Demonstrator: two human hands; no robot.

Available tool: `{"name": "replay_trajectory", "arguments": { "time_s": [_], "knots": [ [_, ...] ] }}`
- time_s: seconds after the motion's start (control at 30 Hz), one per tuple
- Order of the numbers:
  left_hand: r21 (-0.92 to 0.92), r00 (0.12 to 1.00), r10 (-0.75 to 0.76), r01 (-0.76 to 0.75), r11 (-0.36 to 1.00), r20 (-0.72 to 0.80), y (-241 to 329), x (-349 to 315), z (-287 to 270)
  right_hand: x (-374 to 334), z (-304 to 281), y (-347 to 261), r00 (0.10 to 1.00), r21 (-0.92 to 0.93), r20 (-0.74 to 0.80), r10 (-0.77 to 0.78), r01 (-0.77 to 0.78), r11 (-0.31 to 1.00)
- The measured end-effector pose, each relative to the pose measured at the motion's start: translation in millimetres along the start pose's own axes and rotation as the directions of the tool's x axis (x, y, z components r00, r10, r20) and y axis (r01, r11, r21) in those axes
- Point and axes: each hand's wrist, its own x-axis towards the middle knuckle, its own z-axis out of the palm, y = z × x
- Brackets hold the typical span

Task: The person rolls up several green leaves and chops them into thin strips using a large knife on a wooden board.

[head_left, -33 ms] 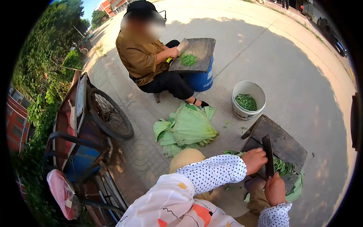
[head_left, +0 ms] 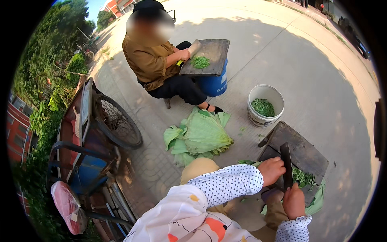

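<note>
My right hand point(head_left: 294, 200) is closed round the handle end of a dark, broad-bladed cleaver point(head_left: 286, 161). The blade stands on edge over a wooden board point(head_left: 304, 141) at the lower right. Left of the blade, my left hand point(head_left: 271, 171) has its fingers curled down on a bundle of green leaves point(head_left: 249, 162), whose ends poke out beside it. Thin shredded greens point(head_left: 302, 176) lie on the board right of the cleaver. Whole leaf pieces point(head_left: 316, 201) hang at the board's near right side. The blade's lower edge is partly hidden by my hands.
Beyond the board stands a white bucket point(head_left: 278, 93) with shredded greens. A stack of large leaves point(head_left: 205, 133) lies on the pavement. Across from me a seated person point(head_left: 149, 60) holds a cleaver at a board point(head_left: 215, 48) on a blue drum point(head_left: 215, 84). A wheeled cart point(head_left: 86, 121) stands left.
</note>
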Motion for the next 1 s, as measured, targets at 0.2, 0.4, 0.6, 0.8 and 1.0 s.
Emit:
{"name": "replay_trajectory", "arguments": {
  "time_s": [0.2,0.4,0.6,0.8,1.0],
  "knots": [
    [-0.059,0.996,0.074,-0.072,0.996,0.04,-2.4,12.8,6.8,31.0,22.2,10.0,0.996,0.049,-0.085,0.04,-0.035,0.998],
    [-0.002,0.997,0.074,-0.074,0.997,0.021,8.2,19.7,-14.5,39.2,14.2,14.9,0.977,0.206,-0.178,0.115,-0.077,0.976],
    [0.014,0.996,0.092,-0.092,0.996,0.016,7.0,20.2,-7.8,9.6,-11.0,8.3,0.987,0.21,-0.09,0.131,-0.11,0.971],
    [0.027,0.997,0.077,-0.077,0.997,0.024,1.3,14.6,-8.6,-6.3,-11.0,-2.0,0.995,0.123,-0.012,0.099,-0.097,0.988],
    [0.04,0.996,0.078,-0.08,0.996,0.042,2.6,13.8,-9.2,-3.0,-7.5,-7.2,0.991,0.084,0.084,0.103,-0.11,0.99]
  ]
}}
